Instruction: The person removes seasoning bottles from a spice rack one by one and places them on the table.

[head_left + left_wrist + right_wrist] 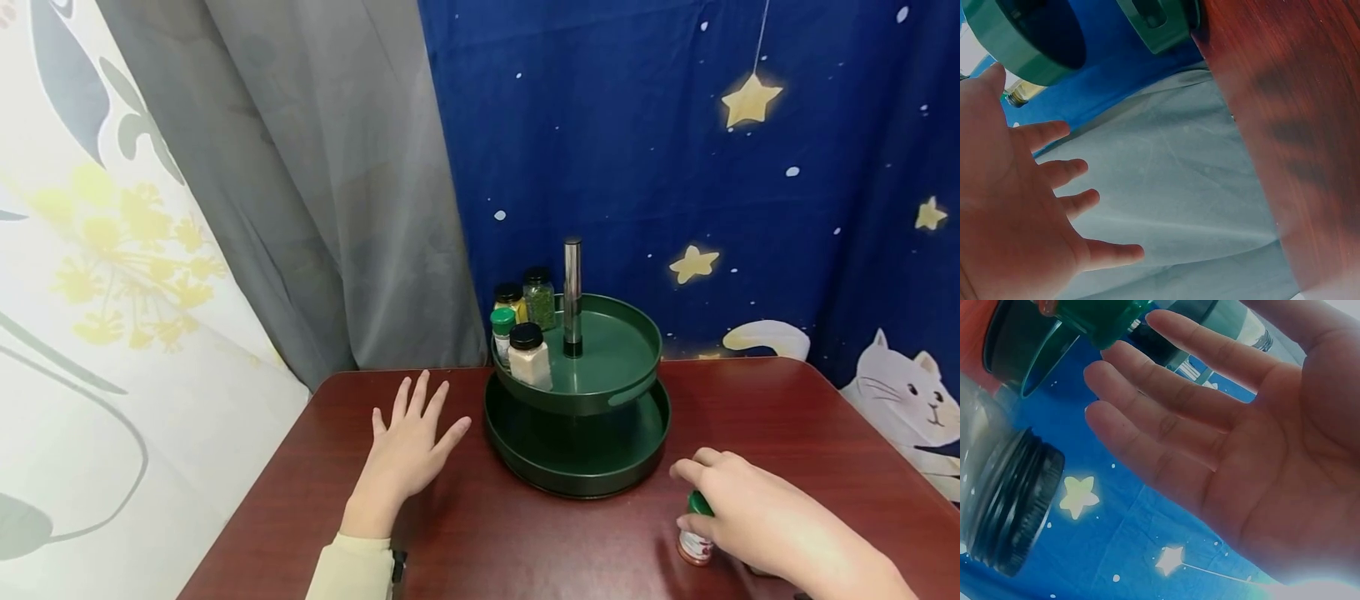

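green-capped spice jar (695,547) on red-brown table (510,562); right hand (750,508) at it, fingers loosely spread, contact unclear. left hand (405,450) fingers wide, near dark-green two-tier round tray (577,486).

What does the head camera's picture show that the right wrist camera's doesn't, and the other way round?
Only the head view: the left hand spread over the table, and the white cat printed on the curtain.

Only the right wrist view: the palm side of the right hand, and the ribbed black lid of a jar close by it.

Both: that same right hand, the green-capped bottle near its fingers, parts of the two-tier green tray, and the blue curtain with stars.
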Demonstrator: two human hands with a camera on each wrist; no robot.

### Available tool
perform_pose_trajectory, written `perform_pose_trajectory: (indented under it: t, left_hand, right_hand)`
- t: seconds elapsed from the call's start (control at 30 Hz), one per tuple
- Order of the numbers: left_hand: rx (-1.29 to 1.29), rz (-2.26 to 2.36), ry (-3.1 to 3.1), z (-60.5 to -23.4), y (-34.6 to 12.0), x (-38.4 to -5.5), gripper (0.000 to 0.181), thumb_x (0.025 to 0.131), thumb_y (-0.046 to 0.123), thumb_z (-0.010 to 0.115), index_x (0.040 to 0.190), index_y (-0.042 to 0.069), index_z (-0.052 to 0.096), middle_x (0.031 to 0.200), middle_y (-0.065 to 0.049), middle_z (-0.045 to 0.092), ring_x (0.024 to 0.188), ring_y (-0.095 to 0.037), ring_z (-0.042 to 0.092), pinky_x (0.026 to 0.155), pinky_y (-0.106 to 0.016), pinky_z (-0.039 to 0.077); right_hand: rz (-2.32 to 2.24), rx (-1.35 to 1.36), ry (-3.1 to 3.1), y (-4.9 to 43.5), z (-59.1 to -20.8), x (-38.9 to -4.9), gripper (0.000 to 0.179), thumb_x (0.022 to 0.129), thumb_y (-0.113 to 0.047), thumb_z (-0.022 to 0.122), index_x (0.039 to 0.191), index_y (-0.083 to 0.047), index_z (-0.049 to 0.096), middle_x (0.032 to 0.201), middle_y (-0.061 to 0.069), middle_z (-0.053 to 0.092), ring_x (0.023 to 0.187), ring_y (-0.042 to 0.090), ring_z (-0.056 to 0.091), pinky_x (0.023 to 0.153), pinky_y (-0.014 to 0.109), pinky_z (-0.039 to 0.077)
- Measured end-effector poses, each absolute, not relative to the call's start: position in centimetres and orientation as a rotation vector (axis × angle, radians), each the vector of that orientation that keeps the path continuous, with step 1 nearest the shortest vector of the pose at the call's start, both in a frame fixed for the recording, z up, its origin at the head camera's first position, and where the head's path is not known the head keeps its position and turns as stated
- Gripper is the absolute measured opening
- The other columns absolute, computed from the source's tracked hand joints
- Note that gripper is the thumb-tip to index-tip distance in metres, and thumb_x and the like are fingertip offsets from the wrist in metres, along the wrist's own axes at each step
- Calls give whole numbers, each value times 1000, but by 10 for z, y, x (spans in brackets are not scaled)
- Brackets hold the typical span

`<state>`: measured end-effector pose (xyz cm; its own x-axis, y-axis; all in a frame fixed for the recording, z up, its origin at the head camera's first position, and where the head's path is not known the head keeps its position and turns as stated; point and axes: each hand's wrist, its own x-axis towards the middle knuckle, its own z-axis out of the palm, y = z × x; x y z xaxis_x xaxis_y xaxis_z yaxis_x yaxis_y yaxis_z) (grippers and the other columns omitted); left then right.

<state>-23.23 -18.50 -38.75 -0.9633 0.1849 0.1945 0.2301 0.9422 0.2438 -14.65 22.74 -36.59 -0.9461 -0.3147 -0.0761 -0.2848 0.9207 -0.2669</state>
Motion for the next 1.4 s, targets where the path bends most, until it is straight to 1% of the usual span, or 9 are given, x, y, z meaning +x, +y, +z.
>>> perform_pose_trajectory:
  t: [0.17, 0.27, 0.37, 0.5, 0.63, 0.8, 0.97, 1.17, 1.4]
  left_hand:
    - [-320, -395, -2927, -389, -184, -234, 80, 106, 71, 41, 170, 26, 30, 182, -6, 12, 169, -38, 7, 122, -84, 10]
    - [-321, -394, -2936, -390, -184, -234, 80, 106, 72, 40, 170, 25, 30, 182, -6, 12, 169, -38, 7, 122, -84, 10]
    - [-313, -399, -2938, -390, -185, -235, 81, 105, 73, 40, 170, 25, 30, 182, -6, 12, 169, -38, 7, 122, -84, 11]
    - [-299, -384, -2939, -387, -186, -237, 82, 105, 74, 39, 170, 26, 29, 182, -7, 11, 169, -39, 6, 122, -85, 11]
    - [-301, -376, -2951, -385, -186, -239, 82, 105, 74, 38, 171, 26, 28, 182, -7, 10, 169, -39, 5, 121, -85, 9]
    - [-311, -382, -2943, -384, -185, -243, 82, 105, 74, 40, 170, 25, 30, 182, -7, 11, 168, -40, 7, 121, -85, 10]
    - [-306, -375, -2968, -389, -186, -244, 82, 105, 73, 40, 170, 25, 29, 182, -8, 11, 168, -40, 6, 121, -86, 10]
    - [-307, -388, -2966, -392, -184, -244, 81, 105, 73, 40, 170, 25, 30, 182, -7, 11, 169, -39, 6, 121, -86, 9]
    - [-305, -385, -2974, -390, -181, -243, 81, 105, 73, 40, 170, 25, 31, 182, -8, 13, 168, -40, 7, 121, -86, 11]
  right_hand:
    - [-370, -490, 2981, 226, -365, -146, 50, 85, -38, 89, 125, -13, 73, 121, 4, 69, 109, 24, 69, 89, 53, 62]
    - [-395, -508, 2997, 222, -359, -144, 48, 86, -41, 88, 125, -16, 73, 124, 2, 69, 111, 22, 68, 91, 51, 62]
    - [-411, -561, 3031, 215, -347, -145, 48, 87, -42, 87, 126, -17, 73, 125, 1, 68, 111, 19, 69, 89, 48, 62]
    - [-442, -646, 3079, 201, -323, -150, 45, 89, -40, 86, 125, -17, 73, 125, 1, 69, 103, 14, 69, 84, 42, 63]
    - [-465, -736, 3113, 183, -297, -157, 42, 91, -40, 85, 125, -18, 73, 123, 1, 69, 96, 9, 69, 82, 38, 62]
    - [-496, -855, 3124, 158, -266, -176, 42, 98, -36, 79, 132, -13, 71, 131, 9, 69, 104, 18, 71, 91, 45, 62]
    - [-508, -856, 3164, 137, -244, -202, 42, 102, -29, 75, 139, -10, 68, 137, 14, 65, 112, 26, 69, 95, 48, 60]
    - [-490, -858, 3127, 112, -228, -228, 48, 103, -27, 73, 146, -9, 63, 141, 16, 62, 116, 29, 67, 99, 47, 58]
    - [-454, -845, 3064, 91, -225, -242, 51, 104, -32, 71, 147, -8, 61, 141, 16, 64, 119, 28, 66, 103, 47, 58]
